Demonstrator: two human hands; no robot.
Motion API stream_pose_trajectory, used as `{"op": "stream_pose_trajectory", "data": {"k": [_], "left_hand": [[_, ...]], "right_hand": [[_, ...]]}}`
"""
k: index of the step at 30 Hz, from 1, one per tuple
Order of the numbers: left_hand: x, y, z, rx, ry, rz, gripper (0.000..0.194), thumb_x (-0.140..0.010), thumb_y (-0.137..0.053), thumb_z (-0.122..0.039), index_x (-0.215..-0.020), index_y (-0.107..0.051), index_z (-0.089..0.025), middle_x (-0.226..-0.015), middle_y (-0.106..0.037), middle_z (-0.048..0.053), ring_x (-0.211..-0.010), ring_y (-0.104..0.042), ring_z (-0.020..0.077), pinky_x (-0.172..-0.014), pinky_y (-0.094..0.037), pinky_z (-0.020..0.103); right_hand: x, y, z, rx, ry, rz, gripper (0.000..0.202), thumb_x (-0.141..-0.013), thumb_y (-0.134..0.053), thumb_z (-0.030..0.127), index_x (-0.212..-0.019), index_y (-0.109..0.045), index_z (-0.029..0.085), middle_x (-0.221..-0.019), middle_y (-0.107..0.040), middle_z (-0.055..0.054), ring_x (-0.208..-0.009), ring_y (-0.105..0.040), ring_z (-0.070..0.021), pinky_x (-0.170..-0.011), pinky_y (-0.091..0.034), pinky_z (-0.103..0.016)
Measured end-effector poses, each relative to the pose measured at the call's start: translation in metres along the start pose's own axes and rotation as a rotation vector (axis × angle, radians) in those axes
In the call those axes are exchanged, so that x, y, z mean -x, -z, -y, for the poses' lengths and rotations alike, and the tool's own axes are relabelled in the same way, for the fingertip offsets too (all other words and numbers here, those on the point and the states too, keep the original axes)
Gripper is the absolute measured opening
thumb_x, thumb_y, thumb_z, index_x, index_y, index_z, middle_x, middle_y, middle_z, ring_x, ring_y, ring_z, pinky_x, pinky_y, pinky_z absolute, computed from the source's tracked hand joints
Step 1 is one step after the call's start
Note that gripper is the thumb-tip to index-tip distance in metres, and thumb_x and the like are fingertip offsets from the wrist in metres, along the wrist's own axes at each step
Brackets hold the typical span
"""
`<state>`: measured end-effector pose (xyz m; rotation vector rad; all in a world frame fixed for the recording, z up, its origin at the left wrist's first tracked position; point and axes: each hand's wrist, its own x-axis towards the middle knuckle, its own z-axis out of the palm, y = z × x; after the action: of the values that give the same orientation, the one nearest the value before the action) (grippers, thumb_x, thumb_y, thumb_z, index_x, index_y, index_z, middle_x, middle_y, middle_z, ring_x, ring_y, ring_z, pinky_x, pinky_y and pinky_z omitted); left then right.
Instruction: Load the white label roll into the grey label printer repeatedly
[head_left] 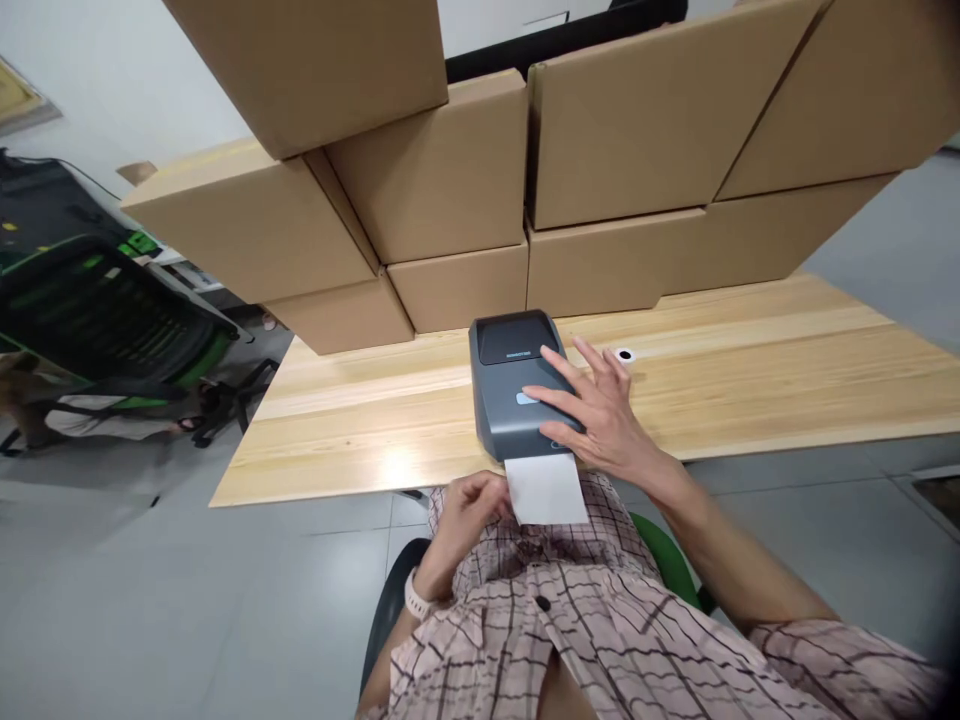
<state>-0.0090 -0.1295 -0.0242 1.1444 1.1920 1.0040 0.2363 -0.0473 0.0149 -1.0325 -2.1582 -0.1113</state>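
Note:
A dark grey label printer [499,410] stands near the front edge of the wooden table. From its front slot a blank white label [547,492] hangs out over the table edge. My right hand [600,415] rests on the printer's top and right side with its fingers spread, close to a light blue button. My left hand [474,505] is at the left edge of the label, fingers curled and pinched together there. The fingertips are partly hidden, but they meet the label's side.
Cardboard boxes [450,180] are stacked along the table's [787,370] back edge, behind the printer. A small white roll with a dark centre [625,355] lies right of the printer. A black and green office chair [105,320] stands at the left, with a person's legs beside it.

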Motion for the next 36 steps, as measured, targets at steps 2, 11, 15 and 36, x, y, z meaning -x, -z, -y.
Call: {"op": "stream_pose_trajectory", "data": {"k": [2,11,15,36], "left_hand": [[-0.002,0.017,-0.004,-0.012,-0.059,-0.126,0.065,-0.087,-0.071,-0.078,-0.081,-0.083,-0.014,-0.07,-0.078,0.009,-0.06,-0.066,0.0156,-0.06,-0.053,0.027],[-0.036,0.004,-0.015,-0.096,-0.419,-0.459,0.045,-0.1,-0.068,-0.057,-0.123,-0.079,-0.019,-0.125,-0.081,0.014,-0.113,-0.077,0.0252,-0.093,-0.063,0.035],[-0.035,-0.009,-0.002,-0.072,-0.412,-0.332,0.061,-0.104,-0.064,-0.053,-0.159,-0.057,-0.027,-0.167,-0.057,0.014,-0.145,-0.064,0.03,-0.117,-0.056,0.043],[-0.04,-0.032,0.019,0.015,-0.424,-0.324,0.08,-0.104,-0.044,-0.074,-0.171,-0.04,-0.03,-0.185,-0.028,0.006,-0.173,-0.021,0.031,-0.142,-0.021,0.047]], "right_hand": [[-0.007,0.006,0.002,0.115,0.091,0.066,0.048,-0.108,-0.056,0.061,-0.146,-0.068,0.035,-0.176,-0.046,-0.002,-0.169,-0.027,-0.0344,-0.137,-0.014,-0.065],[-0.029,0.008,0.009,0.115,0.309,0.215,0.053,-0.102,-0.064,0.066,-0.129,-0.074,0.022,-0.164,-0.06,-0.012,-0.164,-0.042,-0.0326,-0.137,-0.028,-0.059],[0.016,-0.003,0.004,-0.169,-0.073,0.066,0.077,-0.106,-0.041,0.077,-0.165,-0.047,0.028,-0.177,-0.042,-0.014,-0.166,-0.036,-0.0338,-0.134,-0.033,-0.065],[0.06,-0.055,0.018,-0.803,-0.722,-0.273,0.063,-0.114,-0.029,0.064,-0.165,-0.051,0.035,-0.175,-0.046,0.001,-0.167,-0.037,-0.0264,-0.141,-0.023,-0.058]]}}
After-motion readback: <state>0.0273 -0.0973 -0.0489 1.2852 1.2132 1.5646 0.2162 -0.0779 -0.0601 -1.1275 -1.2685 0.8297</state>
